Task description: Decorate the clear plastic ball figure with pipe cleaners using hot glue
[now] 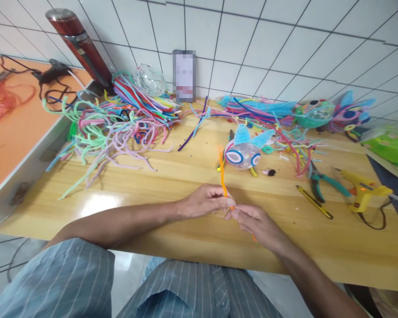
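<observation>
An orange pipe cleaner point(222, 174) is pinched between my two hands over the front of the wooden table. My left hand point(207, 201) grips it with one length sticking up past the fingers. Close against it, my right hand point(254, 218) is closed on the same pipe cleaner, and a bit of orange shows below that palm. Just beyond my hands sits a clear ball figure point(243, 157) with blue ear-like pieces on top and pink, white and blue ovals on its front. My fingers partly hide the middle of the pipe cleaner.
Loose pipe cleaners point(116, 132) lie heaped at left, with a blue bundle point(258, 108) at the back. At right are pliers point(328, 183), a yellow cutter point(314, 202) and a yellow glue gun point(365, 190). A red thermos point(81, 48) and a phone point(184, 76) stand near the wall.
</observation>
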A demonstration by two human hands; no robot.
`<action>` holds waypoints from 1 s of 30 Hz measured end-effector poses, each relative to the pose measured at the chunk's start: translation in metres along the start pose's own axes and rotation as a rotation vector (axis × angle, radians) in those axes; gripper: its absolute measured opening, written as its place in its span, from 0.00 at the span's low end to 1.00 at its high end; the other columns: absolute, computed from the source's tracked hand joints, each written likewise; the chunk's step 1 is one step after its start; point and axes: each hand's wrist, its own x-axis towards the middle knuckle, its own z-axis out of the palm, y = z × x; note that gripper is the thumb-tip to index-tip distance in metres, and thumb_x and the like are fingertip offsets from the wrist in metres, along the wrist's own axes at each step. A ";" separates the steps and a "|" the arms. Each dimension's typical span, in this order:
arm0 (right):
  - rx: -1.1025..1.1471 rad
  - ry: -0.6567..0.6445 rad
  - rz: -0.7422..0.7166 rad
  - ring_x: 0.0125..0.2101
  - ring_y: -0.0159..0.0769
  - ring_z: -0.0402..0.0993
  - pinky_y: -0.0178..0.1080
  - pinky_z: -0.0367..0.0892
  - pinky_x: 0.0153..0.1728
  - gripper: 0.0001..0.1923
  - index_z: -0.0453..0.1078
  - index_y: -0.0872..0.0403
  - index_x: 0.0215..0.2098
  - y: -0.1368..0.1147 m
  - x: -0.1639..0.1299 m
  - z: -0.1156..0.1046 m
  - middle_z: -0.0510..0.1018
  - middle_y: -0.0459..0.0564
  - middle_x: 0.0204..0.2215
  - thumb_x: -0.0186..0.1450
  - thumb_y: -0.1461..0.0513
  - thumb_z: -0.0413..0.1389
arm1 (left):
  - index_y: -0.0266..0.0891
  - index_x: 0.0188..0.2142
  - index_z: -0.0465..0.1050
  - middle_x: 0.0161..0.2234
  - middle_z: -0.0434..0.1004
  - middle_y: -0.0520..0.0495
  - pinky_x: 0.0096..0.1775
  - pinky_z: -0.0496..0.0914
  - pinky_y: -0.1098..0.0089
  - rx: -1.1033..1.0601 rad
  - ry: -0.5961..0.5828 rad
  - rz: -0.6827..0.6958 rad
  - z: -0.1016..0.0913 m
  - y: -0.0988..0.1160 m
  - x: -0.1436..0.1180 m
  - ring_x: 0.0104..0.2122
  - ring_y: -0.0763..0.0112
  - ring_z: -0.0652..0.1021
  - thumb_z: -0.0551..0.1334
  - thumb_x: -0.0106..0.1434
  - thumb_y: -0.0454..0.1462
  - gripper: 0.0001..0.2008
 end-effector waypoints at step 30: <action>0.155 0.217 0.101 0.20 0.26 0.42 0.35 0.42 0.23 0.37 0.78 0.55 0.38 0.052 -0.047 0.025 0.47 0.35 0.18 0.62 0.30 0.58 | 0.36 0.29 0.72 0.23 0.73 0.55 0.23 0.61 0.76 -0.211 0.437 0.112 -0.011 -0.003 0.017 0.18 0.83 0.68 0.73 0.59 0.57 0.27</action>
